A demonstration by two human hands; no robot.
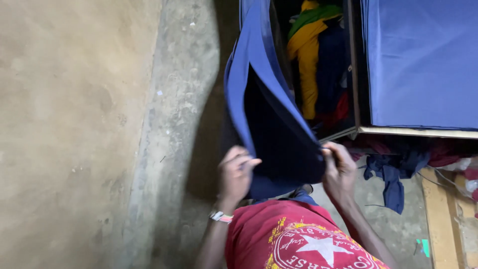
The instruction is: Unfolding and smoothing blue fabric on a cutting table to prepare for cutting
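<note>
A blue fabric flap (pixel 259 94) hangs from a cloth wardrobe and is pulled aside toward me. My left hand (pixel 234 174) grips its lower left edge, with a watch on that wrist. My right hand (pixel 339 169) pinches the flap's lower right corner. Both hands hold the cloth up in front of my chest, over my red printed shirt (pixel 298 239). Behind the flap, the wardrobe's opening shows hanging clothes: a yellow garment (pixel 307 60) with green cloth above it, and dark blue and red pieces beside it.
The wardrobe's blue fabric side panel (pixel 423 65) fills the upper right. A dark blue garment (pixel 393 179) droops from under it over the concrete floor. A rough plaster wall (pixel 69 134) runs along the left. Wooden boards (pixel 443 219) lie at the lower right.
</note>
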